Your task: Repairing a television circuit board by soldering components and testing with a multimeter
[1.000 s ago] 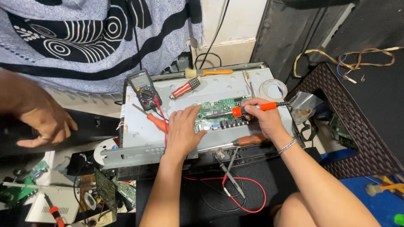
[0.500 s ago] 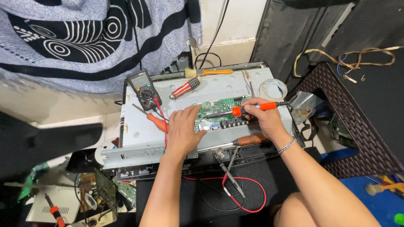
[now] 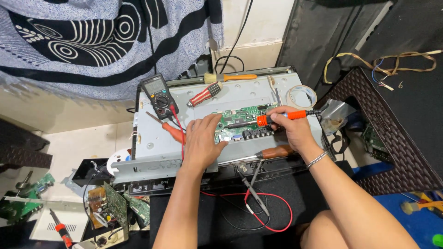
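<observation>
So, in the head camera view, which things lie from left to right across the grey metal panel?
Multimeter → orange-handled screwdriver → left hand pressing beside the green circuit board → right hand holding the orange soldering iron → tape roll.

Grey metal chassis panel, bearing green circuit board, multimeter, screwdrivers, brush, tape roll
</observation>
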